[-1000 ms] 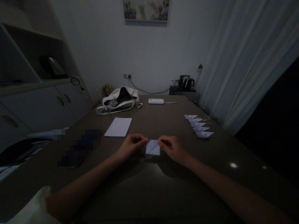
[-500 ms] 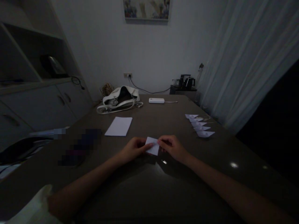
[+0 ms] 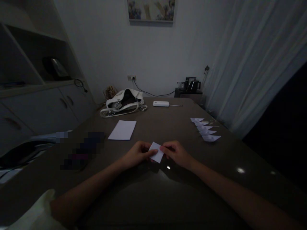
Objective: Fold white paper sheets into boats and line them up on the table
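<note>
the left hand point(image 3: 137, 155) and the right hand point(image 3: 177, 155) grip the paper square point(image 3: 158, 157) over the worktop point(image 3: 153, 198), thumbs on its upper face. the paper stack point(image 3: 122, 130) lies beyond the left hand; folded paper shapes point(image 3: 211, 138) form a row at right.

A picture point(image 3: 151, 11) hangs on the pale, dimly lit wall point(image 3: 153, 51) above a socket point(image 3: 130, 77). Cabinets point(image 3: 40, 107) with an open shelf point(image 3: 28, 48) stand left, a sheer curtain point(image 3: 244, 70) hangs right, and glints point(image 3: 240, 170) show on the dark table point(image 3: 165, 124).
</note>
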Demonstrator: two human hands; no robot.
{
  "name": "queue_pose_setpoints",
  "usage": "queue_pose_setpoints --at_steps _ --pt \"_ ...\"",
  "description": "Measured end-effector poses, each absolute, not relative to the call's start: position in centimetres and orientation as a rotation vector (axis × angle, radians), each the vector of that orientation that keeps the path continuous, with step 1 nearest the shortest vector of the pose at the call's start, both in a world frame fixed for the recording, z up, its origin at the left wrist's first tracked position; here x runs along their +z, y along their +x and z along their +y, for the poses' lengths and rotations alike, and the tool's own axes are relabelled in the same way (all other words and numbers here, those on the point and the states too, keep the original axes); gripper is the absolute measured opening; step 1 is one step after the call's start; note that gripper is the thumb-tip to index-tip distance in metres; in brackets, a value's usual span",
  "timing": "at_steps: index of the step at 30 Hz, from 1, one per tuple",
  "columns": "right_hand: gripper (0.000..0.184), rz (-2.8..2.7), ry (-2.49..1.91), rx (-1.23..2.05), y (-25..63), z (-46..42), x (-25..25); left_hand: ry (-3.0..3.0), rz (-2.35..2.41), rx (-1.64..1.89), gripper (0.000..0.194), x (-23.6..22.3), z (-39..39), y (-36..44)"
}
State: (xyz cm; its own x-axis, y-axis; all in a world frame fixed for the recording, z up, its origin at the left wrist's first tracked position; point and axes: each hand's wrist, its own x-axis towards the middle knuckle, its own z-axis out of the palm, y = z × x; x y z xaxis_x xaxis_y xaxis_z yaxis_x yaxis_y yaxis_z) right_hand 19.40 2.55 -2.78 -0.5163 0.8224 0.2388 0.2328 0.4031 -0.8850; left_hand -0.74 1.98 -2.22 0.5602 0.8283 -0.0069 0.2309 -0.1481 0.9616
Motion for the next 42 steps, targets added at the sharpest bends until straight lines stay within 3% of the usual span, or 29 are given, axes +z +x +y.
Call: queue_pose_setpoints --at_steps 6,17,29,42 --pt "0.036 -1.860 -0.898 1.039 19.5 2.5 -2.2 1.723 0.954 0.669 0.049 -2.4 2.2 -0.7" --pt "0.046 -1.882 -0.852 1.359 19.6 3.0 -3.4 1.751 0.897 0.632 0.050 -2.1 2.0 -0.8" --pt "0.041 -1.774 -0.840 1.398 19.4 3.2 -3.7 1.779 0.961 0.687 0.042 -2.0 2.0 -0.8" --pt "0.040 -1.838 -0.900 1.228 19.4 3.2 -3.8 1.794 1.005 0.642 0.039 -2.1 2.2 -0.9"
